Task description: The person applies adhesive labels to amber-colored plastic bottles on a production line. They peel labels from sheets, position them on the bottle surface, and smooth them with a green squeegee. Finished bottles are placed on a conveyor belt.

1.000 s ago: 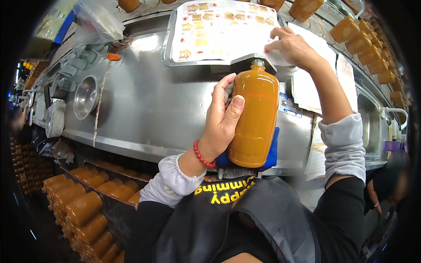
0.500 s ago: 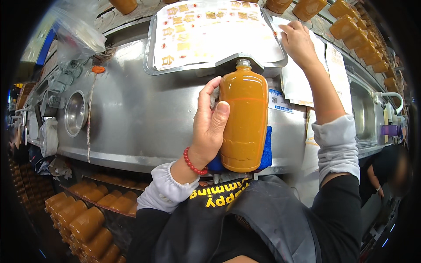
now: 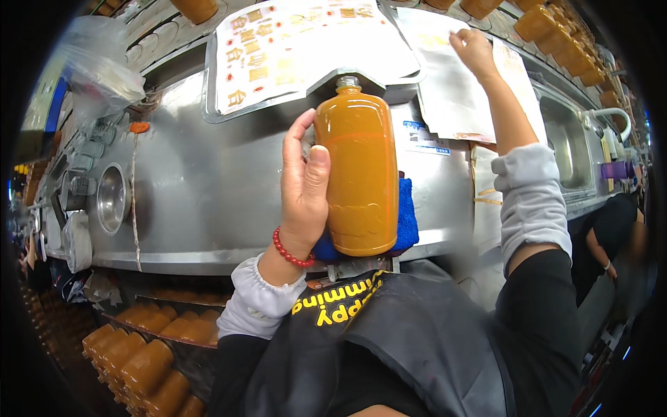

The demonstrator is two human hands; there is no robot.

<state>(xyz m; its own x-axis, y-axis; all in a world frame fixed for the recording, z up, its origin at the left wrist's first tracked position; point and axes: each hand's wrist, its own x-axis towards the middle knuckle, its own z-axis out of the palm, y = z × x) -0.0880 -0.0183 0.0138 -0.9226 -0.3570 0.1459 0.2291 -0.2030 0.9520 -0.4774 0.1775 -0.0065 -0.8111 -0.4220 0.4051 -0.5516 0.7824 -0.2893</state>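
An amber-brown flat-sided bottle (image 3: 358, 167) with a clear threaded neck lies on a blue cloth (image 3: 408, 215) at the counter's front edge. Its neck rests in the notch of a metal holder (image 3: 345, 72). Around the bottle's left side curls my left hand (image 3: 304, 184), thumb on top, steadying it. Farther off to the right, my right hand (image 3: 476, 54) is above white sheets (image 3: 445, 104), its fingers bent together; anything between the fingertips is too small to make out. Behind the bottle, a metal tray (image 3: 210, 83) carries a white sheet of gold and red decals (image 3: 264, 52).
A steel bowl (image 3: 113, 198) and small glass jars (image 3: 87, 149) stand at the left. To the right is a sink (image 3: 566, 153) with a white faucet (image 3: 615, 115). More brown bottles (image 3: 149, 365) fill racks at lower left. Another person (image 3: 603, 243) is at the right.
The whole view has shifted, carrying the counter and bottle leftward in the picture. My right hand has moved from beside the tray's right edge to over the white sheets. My left hand stays on the bottle.
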